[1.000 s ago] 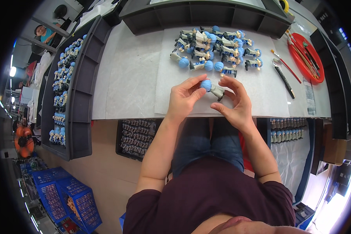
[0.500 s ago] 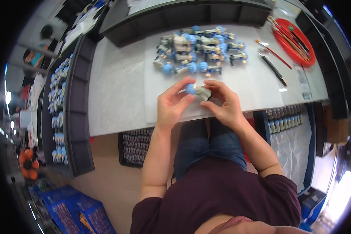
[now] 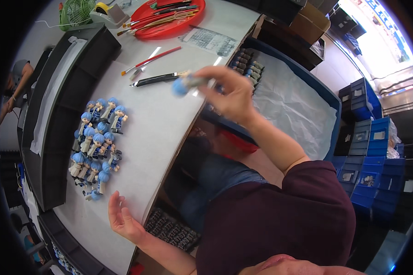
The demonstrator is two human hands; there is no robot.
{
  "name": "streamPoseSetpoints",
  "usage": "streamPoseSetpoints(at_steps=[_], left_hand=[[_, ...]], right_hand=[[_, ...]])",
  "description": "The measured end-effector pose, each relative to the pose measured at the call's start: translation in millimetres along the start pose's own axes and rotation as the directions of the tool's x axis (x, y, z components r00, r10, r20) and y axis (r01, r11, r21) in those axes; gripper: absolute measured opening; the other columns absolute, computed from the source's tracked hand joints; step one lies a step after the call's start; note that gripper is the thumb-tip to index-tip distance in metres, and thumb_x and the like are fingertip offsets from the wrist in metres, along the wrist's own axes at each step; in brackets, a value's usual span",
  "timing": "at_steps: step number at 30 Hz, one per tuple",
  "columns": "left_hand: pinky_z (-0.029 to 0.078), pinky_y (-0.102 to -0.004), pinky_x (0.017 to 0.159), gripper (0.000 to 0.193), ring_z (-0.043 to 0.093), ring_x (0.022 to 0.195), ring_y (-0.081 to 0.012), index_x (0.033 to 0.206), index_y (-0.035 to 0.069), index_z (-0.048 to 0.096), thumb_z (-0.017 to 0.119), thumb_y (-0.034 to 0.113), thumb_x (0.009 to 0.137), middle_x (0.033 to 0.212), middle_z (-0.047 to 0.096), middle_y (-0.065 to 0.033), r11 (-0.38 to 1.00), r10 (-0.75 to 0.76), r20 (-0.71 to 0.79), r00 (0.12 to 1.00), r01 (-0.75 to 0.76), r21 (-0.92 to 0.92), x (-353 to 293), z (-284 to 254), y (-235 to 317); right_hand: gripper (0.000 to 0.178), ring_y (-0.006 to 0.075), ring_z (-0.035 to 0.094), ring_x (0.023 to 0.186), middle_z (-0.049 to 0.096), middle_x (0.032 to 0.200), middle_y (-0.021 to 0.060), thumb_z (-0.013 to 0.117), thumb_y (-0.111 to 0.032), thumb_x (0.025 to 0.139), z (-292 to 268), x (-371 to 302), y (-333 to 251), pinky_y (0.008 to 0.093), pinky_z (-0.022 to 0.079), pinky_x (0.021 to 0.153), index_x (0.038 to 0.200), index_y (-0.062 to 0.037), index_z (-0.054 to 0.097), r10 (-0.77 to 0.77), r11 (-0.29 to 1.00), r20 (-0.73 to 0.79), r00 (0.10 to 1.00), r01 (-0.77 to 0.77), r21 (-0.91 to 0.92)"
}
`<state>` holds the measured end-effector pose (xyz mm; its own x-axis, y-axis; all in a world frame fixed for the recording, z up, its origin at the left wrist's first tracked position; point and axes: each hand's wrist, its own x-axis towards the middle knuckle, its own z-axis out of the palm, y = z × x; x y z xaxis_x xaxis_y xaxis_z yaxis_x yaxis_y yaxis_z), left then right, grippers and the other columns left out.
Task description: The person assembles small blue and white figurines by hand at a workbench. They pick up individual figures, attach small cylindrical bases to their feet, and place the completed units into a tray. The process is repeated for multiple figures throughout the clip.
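Note:
A small blue-haired figurine [image 3: 180, 87] with a pale grey body is pinched in the fingers of my right hand [image 3: 229, 94], a little blurred. It is above the table's edge, beside a black-handled knife [image 3: 156, 80]. My left hand [image 3: 125, 222] hangs over the near part of the white table [image 3: 142, 151], fingers apart and nothing in them. Close to it lies a group of several similar figurines [image 3: 95, 142], with blue hair and blue-and-white clothes.
Right of the table, a blue-rimmed tray [image 3: 323, 89] lined with white sheeting holds rows of small figures [image 3: 250, 68]. A red-handled brush [image 3: 152, 60] lies below a red dish [image 3: 197, 17] of brushes. Along the far side runs a dark crate [image 3: 55, 174]; blue bins [image 3: 376, 137] stand right.
My view has turned to the right. My left hand has let go of the figurine and moved away; my right hand has carried it toward the lined tray.

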<state>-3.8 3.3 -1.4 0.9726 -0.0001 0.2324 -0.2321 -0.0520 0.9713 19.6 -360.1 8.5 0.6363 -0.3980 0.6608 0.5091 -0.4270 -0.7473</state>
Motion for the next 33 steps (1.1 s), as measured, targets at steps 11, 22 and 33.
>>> streamPoseSetpoints(at_steps=[11,22,33], left_hand=[[0.042,-0.0290,0.086,0.035,0.053,0.096,-0.0174,0.113,-0.005,0.055,0.060,0.001,0.079,0.111,0.058,-0.0145,0.996,-0.063,-0.004,0.998,0.063,0.068,2.5,-0.6,1.6],[0.043,-0.0279,0.086,0.033,0.054,0.094,-0.0166,0.113,-0.005,0.055,0.058,-0.002,0.080,0.110,0.058,-0.0143,0.990,-0.070,-0.043,0.997,0.074,0.117,2.0,-0.5,-1.4],[0.044,-0.0246,0.081,0.032,0.054,0.090,-0.0139,0.113,-0.003,0.056,0.060,0.003,0.082,0.109,0.059,-0.0135,0.991,-0.058,-0.038,0.998,0.062,0.120,3.3,7.5,0.5]], right_hand=[[0.028,0.0149,0.065,0.082,0.068,0.087,0.0066,0.074,-0.017,0.065,-221.0,-3.7,255.0,0.0263,0.049,0.078,0.092,-0.0100,0.069,0.382,0.395,-0.533,0.754,-0.655,-0.644],[0.037,0.0237,0.062,0.094,0.066,0.096,0.0106,0.070,-0.034,0.069,-214.5,3.3,290.2,0.0326,0.046,0.086,0.096,-0.0087,0.068,0.512,0.288,-0.469,0.720,-0.658,-0.696],[0.027,0.0284,0.056,0.086,0.062,0.089,0.0112,0.053,0.000,0.070,-134.6,-87.6,135.7,0.0361,0.045,0.077,0.094,-0.0057,0.065,0.304,0.771,0.232,0.924,-0.095,-0.629]])
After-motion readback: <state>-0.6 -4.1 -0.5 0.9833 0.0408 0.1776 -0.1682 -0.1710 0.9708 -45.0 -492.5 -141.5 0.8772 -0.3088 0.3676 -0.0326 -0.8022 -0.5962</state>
